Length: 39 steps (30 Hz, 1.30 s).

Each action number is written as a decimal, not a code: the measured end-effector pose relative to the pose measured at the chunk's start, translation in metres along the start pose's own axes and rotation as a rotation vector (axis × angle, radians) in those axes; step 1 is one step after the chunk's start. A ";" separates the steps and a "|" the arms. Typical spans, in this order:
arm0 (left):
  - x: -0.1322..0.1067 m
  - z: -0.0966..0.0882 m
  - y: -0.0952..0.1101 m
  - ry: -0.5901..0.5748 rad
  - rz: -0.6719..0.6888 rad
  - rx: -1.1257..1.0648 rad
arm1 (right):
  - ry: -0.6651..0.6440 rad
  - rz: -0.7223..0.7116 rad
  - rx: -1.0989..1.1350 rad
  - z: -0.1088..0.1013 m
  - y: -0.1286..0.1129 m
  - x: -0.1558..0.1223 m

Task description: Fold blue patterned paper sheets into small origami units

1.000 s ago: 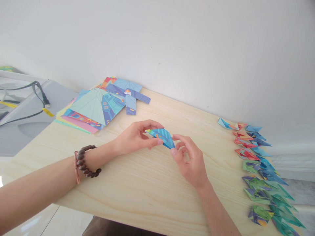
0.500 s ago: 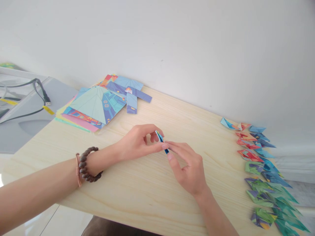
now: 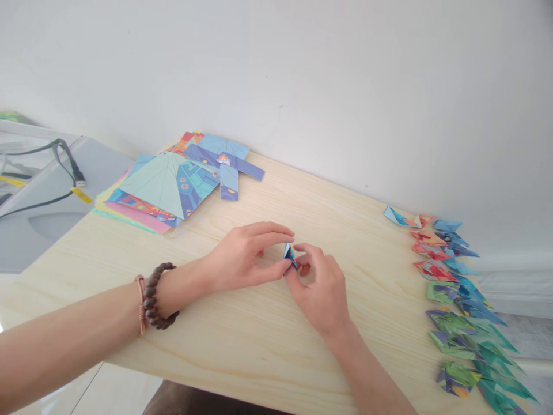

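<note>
A small folded piece of blue origami paper (image 3: pixel 290 253), with a dark blue inside and a touch of yellow, is held up between my hands over the middle of the table. My left hand (image 3: pixel 246 256) has its thumb against the paper's near left edge, and its long fingers curve over the top. From the other side, my right hand (image 3: pixel 319 288) pinches the piece between thumb and fingers. Part of the paper is hidden behind my fingertips.
Stacked patterned paper sheets (image 3: pixel 168 184) and narrow paper strips (image 3: pixel 228 181) lie back left on the wooden table (image 3: pixel 224 346). Folded paper figures (image 3: pixel 436 271), red, blue and green, line the right side. Black cables (image 3: pixel 64 155) lie on a grey surface at left. A white wall stands behind.
The paper has turned and now shows an opened, triangular face. My left fingers have straightened over its top, and my right hand has shifted slightly left, its fingers bending more around the piece.
</note>
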<state>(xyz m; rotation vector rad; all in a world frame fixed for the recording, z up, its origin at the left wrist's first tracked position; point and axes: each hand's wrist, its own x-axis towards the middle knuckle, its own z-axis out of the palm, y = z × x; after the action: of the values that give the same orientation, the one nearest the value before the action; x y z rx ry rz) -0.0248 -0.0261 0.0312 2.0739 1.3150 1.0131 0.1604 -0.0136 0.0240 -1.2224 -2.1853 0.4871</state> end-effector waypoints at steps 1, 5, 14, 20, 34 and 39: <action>0.000 0.001 0.000 -0.003 0.010 0.021 | -0.009 -0.008 -0.013 0.001 0.001 0.001; 0.002 0.007 0.004 -0.041 -0.031 0.063 | -0.027 0.066 0.039 0.004 0.003 0.004; 0.016 0.032 0.002 0.053 -0.147 0.108 | 0.040 0.155 0.039 0.005 0.012 0.009; 0.022 0.038 -0.002 0.039 -0.074 0.101 | 0.035 -0.004 0.127 0.001 0.027 0.011; 0.016 0.029 -0.016 -0.011 -0.020 0.172 | 0.071 -0.388 -0.171 -0.001 0.053 0.007; 0.009 0.015 -0.028 -0.103 0.117 0.149 | 0.023 -0.535 -0.244 -0.004 0.066 0.004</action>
<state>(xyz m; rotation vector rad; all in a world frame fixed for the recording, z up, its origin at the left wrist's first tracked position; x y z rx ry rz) -0.0258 -0.0062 0.0044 2.3056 1.2640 0.8657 0.2044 0.0240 -0.0090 -0.6959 -2.4762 -0.0155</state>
